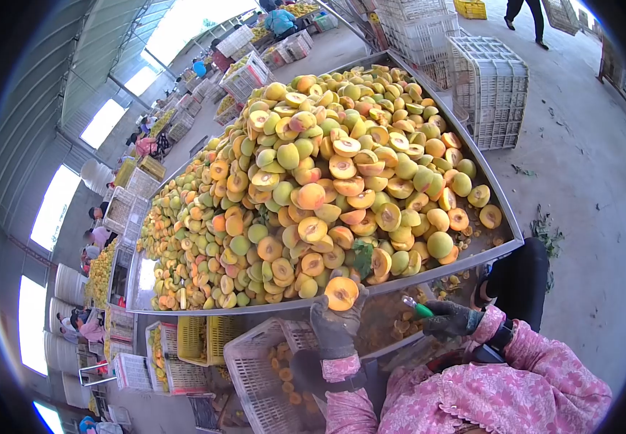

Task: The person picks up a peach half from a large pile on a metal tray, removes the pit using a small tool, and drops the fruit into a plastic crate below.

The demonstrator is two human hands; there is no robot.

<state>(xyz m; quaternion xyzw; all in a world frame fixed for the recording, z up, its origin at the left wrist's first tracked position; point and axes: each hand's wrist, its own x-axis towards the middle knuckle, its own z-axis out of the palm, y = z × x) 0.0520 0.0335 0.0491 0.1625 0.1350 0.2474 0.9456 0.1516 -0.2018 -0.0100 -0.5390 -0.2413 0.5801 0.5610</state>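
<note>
My left hand [334, 327], in a dark work glove, is closed round a peach half [342, 293] at the near edge of the metal table. The orange cut face of the fruit points up towards me. To the right, my gloved right hand [456, 320] grips a small green-handled tool [421, 309] with a short metal end pointing left. Just beyond both hands rises a large heap of whole and halved peaches [313, 195]. A green leaf [363, 257] lies among the fruit close to my left hand.
Below the table's raised metal rim [255, 311] stands a white plastic crate [248, 365] with peach halves inside. Yellow crates [201, 340] are beside it. Stacked white crates [490, 94] stand at the far right, where a person [528, 18] walks. Other people work along the left.
</note>
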